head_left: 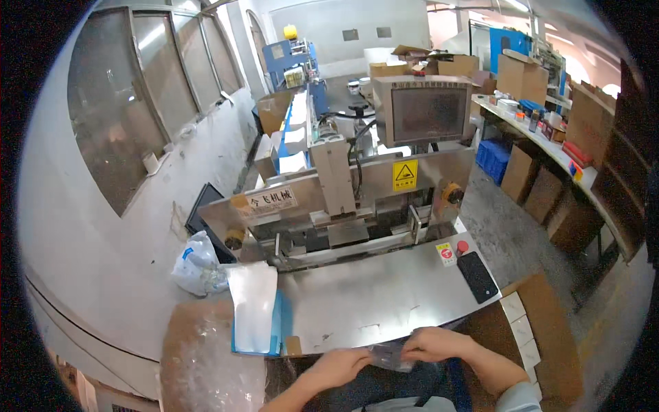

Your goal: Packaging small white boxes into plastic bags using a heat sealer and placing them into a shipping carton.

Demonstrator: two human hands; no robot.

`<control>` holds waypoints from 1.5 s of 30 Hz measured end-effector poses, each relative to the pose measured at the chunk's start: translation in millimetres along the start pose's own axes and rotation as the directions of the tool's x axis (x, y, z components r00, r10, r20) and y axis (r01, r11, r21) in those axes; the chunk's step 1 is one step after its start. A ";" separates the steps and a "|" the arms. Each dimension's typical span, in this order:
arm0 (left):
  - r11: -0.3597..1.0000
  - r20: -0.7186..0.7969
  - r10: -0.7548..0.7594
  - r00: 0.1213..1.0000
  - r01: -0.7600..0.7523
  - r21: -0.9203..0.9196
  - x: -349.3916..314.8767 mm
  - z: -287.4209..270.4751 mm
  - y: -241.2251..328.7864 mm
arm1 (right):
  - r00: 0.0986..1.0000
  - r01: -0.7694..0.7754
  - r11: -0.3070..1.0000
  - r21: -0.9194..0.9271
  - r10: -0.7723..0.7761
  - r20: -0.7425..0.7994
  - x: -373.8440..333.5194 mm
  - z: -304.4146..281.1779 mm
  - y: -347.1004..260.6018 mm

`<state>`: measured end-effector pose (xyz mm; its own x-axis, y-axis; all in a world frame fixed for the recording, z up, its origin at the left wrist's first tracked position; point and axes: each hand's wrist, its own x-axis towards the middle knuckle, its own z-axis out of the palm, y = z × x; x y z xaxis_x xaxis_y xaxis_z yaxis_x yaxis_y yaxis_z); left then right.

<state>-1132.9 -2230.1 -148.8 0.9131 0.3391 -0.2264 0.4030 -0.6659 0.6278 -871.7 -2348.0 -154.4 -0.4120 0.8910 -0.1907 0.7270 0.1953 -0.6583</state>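
Low in the view, just in front of the steel work surface (371, 295), a small greyish see-through plastic piece (392, 358) is stretched between my hands, over my lap. It looks like a film or small bag, but its exact kind is hard to make out. My left hand (341, 366) pinches its left end with closed fingers. The other end is gripped by my right hand (436, 345), its fingers also closed. White sheets (254, 302) lie in a blue holder (280, 323) on the left end of the surface, and a black phone (478, 277) rests at the right end.
Behind the surface stands a steel machine (439, 168) with a monitor (429, 113); a red button (463, 246) sits near the phone. Crumpled clear plastic fills a cardboard box (180, 329) on the left. Small white boxes (520, 329) stand in another carton (552, 323) at right.
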 end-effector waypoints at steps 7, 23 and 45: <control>0.982 0.061 -0.089 0.994 0.098 -0.164 57.6 -68.0 -61.0 | 0.926 0.250 0.960 0.123 -0.201 -0.318 58.1 -43.3 71.3; 0.686 -0.325 -0.443 0.835 0.083 -0.723 260.0 -159.6 -237.8 | 0.782 -0.162 0.983 -0.089 0.073 -0.619 238.4 -148.7 171.4; 0.944 -0.760 0.043 0.649 0.222 0.243 92.6 49.5 -52.2 | 0.762 -0.409 0.770 -0.491 -0.009 -0.648 233.5 -89.9 101.4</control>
<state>-1066.3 -2196.8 -239.4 0.5628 0.6960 0.4458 0.5984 -0.7152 0.3612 -844.8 -2083.3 -200.2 0.0357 0.9426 0.3321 0.9974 -0.0126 -0.0716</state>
